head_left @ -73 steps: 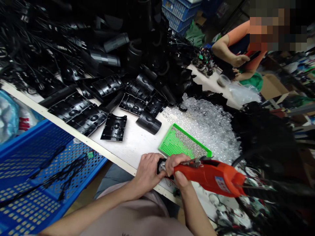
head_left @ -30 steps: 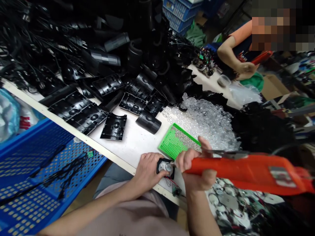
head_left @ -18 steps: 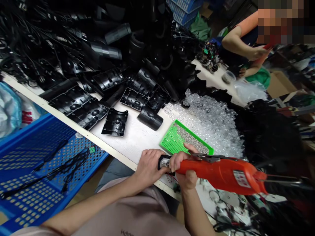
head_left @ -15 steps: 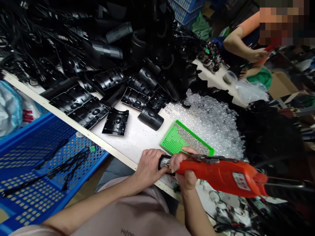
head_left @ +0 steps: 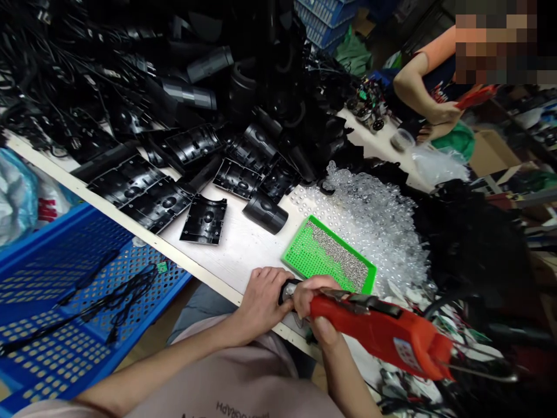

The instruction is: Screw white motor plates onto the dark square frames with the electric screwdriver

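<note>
My left hand point(head_left: 263, 299) is closed around a black plastic part point(head_left: 287, 290) at the table's front edge; most of that part is hidden by my fingers. My right hand point(head_left: 319, 307) grips the front end of a red electric screwdriver point(head_left: 387, 334), which lies nearly level with its rear hook out to the right. The tool's tip meets the black part between my two hands. Just beyond them sits a green perforated tray point(head_left: 300, 255) with many small screws point(head_left: 339, 249) heaped along its far and right sides.
Black half-shell housings point(head_left: 203, 217) and a dark cylinder point(head_left: 265, 212) lie on the white table point(head_left: 237, 255). Clear plastic pieces point(head_left: 378, 215) are piled behind the tray. A blue crate point(head_left: 87, 325) with cables stands at the left. Across the table, a co-worker's hands point(head_left: 441, 116) hold a red tool.
The screwdriver's rear end has swung down and toward me, and my right hand has turned with it. My left hand keeps its place on the black part. The view has shifted slightly.
</note>
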{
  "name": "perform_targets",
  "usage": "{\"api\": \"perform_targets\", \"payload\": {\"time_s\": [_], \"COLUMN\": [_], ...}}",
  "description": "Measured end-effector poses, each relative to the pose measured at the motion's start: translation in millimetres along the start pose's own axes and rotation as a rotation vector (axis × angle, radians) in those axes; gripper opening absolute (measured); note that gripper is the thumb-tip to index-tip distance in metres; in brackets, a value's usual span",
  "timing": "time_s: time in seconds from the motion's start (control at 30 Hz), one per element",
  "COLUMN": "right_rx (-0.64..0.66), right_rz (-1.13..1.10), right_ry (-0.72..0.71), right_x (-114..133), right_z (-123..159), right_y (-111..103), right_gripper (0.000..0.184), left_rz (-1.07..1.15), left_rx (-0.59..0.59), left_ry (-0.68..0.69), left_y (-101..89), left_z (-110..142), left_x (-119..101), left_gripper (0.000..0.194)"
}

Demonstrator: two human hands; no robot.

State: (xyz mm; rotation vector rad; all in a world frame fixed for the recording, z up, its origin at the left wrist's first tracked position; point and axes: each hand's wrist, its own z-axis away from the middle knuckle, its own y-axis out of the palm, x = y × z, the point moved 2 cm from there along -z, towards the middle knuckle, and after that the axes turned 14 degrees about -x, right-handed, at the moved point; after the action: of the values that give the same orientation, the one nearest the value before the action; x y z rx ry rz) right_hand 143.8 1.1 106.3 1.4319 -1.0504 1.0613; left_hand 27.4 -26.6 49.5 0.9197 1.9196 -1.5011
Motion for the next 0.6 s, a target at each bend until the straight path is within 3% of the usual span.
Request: {"api": "perform_targets", "payload": {"time_s": [0.17,0.33,0.6], "right_rx": [-0.090,-0.119,-0.100], "right_rz": [-0.151,-0.117,-0.022], "right_ry": [-0.142,-0.172,-0.141], "right_x": [12,-11,-27], "right_z": [-43,-87,-87], "right_y": [4,6,6], "right_gripper": [0.038,0.037,0.039], "left_rz": [-0.014,-0.018,-0.025], "left_rx": [0.006,0.020,0.015], "left_ry": [0.035,0.021,0.021], "left_y": [-0.2,-0.5,1.7], "left_z": [-1,-1,-2], "left_x": [0,1,1], "left_gripper": [0.036,0.038,0.038]}}
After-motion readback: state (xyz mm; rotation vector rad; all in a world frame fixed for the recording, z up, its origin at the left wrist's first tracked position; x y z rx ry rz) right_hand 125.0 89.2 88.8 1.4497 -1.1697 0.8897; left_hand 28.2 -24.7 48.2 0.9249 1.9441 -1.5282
